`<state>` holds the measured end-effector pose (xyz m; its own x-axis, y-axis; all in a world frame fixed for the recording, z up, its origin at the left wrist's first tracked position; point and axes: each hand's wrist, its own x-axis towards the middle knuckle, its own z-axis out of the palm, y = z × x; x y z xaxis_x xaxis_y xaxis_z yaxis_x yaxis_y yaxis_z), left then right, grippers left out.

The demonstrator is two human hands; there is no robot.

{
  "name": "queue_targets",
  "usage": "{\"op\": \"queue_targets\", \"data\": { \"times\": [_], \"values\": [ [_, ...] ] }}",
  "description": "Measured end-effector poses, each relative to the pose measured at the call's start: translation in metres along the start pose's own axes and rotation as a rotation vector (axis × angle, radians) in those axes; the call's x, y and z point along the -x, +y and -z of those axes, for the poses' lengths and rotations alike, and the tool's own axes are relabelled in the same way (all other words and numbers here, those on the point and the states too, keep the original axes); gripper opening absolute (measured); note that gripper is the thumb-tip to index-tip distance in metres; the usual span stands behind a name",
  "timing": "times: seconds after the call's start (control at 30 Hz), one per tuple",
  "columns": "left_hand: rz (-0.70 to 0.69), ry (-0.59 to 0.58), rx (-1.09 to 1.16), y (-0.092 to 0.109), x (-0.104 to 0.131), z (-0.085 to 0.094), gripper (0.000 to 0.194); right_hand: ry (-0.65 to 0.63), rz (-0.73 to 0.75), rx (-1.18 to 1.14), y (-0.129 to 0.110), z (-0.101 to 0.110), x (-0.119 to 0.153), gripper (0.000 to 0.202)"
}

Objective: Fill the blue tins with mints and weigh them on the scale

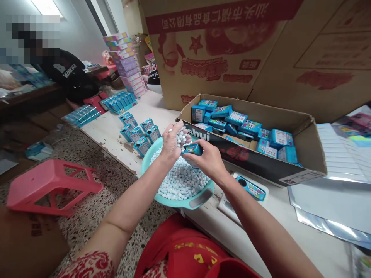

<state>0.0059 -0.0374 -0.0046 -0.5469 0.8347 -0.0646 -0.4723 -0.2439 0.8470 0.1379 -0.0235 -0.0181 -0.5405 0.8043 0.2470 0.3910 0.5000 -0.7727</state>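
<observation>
We see the small blue box (193,150) clamped in the grip of our right hand (208,157) above the teal basin (171,202), its upper face running left to right, just right of our left hand (170,143), curled around white pellets (181,138).

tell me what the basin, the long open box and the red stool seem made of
Basin: probably plastic; smooth, evenly turquoise. Long open box: cardboard, matt brown inside, dark printed outside. Red stool: likely moulded plastic, slightly glossy, with uniform colour and rounded edges.
</observation>
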Motion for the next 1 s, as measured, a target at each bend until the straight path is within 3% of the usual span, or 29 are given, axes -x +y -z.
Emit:
{"op": "queue_targets", "data": {
  "times": [0.67,1.0],
  "values": [
    [-0.049,-0.030,-0.131,-0.006,0.001,0.003,0.022,0.050,-0.036,-0.029,0.007,-0.001,0.002,0.030],
    [-0.055,-0.080,-0.141,0.003,0.009,0.001,0.022,0.066,-0.010,-0.157,0.007,-0.002,0.006,0.033]
  ]
}}
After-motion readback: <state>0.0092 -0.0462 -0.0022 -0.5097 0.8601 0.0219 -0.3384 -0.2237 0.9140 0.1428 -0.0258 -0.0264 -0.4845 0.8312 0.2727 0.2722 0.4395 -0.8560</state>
